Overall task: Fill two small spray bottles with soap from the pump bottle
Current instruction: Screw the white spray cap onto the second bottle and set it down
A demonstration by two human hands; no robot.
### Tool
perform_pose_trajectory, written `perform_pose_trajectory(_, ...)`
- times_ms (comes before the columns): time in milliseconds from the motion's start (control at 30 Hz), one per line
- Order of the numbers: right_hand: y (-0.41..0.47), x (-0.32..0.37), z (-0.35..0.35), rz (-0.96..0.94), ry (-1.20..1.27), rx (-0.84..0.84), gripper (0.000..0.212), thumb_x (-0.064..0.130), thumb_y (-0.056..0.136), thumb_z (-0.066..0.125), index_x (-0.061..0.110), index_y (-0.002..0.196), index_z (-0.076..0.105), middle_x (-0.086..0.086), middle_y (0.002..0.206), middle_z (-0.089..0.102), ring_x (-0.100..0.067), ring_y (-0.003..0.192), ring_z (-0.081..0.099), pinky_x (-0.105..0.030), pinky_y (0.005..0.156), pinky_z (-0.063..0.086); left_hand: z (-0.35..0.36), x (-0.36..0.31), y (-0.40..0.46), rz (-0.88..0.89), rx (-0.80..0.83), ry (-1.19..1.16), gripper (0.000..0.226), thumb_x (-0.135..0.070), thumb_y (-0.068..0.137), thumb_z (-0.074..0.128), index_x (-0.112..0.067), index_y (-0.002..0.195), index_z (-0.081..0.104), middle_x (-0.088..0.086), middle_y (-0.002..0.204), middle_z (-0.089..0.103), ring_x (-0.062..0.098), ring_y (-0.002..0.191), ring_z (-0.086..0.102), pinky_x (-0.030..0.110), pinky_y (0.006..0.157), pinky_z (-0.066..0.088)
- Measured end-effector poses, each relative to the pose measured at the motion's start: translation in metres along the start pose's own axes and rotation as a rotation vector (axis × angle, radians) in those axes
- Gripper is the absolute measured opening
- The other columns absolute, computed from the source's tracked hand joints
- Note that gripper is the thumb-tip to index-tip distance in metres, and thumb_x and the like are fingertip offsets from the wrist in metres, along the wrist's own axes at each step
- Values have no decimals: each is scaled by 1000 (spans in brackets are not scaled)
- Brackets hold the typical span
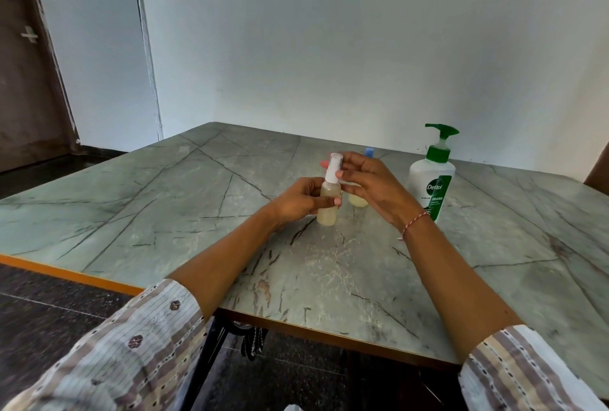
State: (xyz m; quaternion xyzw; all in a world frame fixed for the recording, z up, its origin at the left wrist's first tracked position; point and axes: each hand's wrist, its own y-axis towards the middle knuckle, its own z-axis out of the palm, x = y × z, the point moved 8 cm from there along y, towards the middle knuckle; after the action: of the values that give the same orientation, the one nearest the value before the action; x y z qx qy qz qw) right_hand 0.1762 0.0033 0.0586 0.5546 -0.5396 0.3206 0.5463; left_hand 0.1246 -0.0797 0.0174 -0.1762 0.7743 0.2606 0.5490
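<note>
We see the left hand (298, 201) curled round a small spray bottle (328, 204); the right hand's (369, 184) grip pinches its white cap (333, 168); the pump bottle (431, 176) stands nearby on the surface (164, 199).

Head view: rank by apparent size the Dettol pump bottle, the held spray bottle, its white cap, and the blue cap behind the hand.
1. White Dettol pump bottle with green pump, clearly largest.
2. Small clear spray bottle of yellowish liquid, gripped by the left hand.
3. White cylindrical cap, pinched by the right hand.
4. Blue cap: mostly hidden, so last place is unsure.
</note>
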Motion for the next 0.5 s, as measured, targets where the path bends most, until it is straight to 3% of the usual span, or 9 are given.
perform_pose_trajectory(67, 0, 6, -6, -58, -102, -38, 32, 3, 85, 61, 8, 117, 59, -7, 112, 65, -17, 103, 64, -23, 87, 51, 1, -1, 0, 4, 7, -10, 30, -8, 86, 59, -8, 116, 55, 8, 110, 62, 18, 102, 60, 21, 81, 51)
perform_pose_trajectory(167, 0, 10, -10, -124, -274, -214, 27, 10, 76, 73, 10, 101, 64, -10, 96, 70, -10, 79, 65, -13, 70, 50, 0, 0, 1, 10, 1, -22, 28, -7, 86, 60, -10, 114, 56, 6, 107, 63, 15, 98, 61, 19, 79, 53)
perform_pose_trajectory(267, 0, 10, -3, -131, -433, -303, 33, 22, 74, 76, 14, 100, 57, 3, 69, 57, -6, 62, 53, -11, 56, 42, -2, -1, 1, 27, -14, -28, 23, -7, 87, 58, -12, 109, 56, 10, 107, 63, 19, 100, 61, 21, 81, 52)
perform_pose_trajectory(333, 2, 3, 4, -58, -390, -209, 37, 25, 79, 72, 13, 109, 56, 0, 78, 58, -10, 72, 57, -15, 65, 49, -3, -1, 1, 29, -10, -27, 23, -7, 87, 58, -10, 110, 57, 15, 111, 62, 23, 103, 61, 25, 85, 51)
perform_pose_trajectory(400, 1, -3, 5, 29, -235, -87, 30, 22, 86, 63, 13, 114, 58, -7, 103, 64, -16, 94, 62, -27, 82, 53, -1, -1, 1, 20, 1, -18, 25, -7, 87, 59, -9, 112, 56, 14, 113, 62, 23, 104, 60, 26, 86, 50)
perform_pose_trajectory(500, -1, -4, 2, 35, -114, -44, 26, 16, 90, 58, 12, 115, 62, -5, 113, 64, -17, 102, 61, -28, 86, 51, 0, 0, 1, 6, 0, -3, 27, -8, 86, 59, -10, 113, 55, 14, 115, 61, 22, 105, 59, 24, 85, 50)
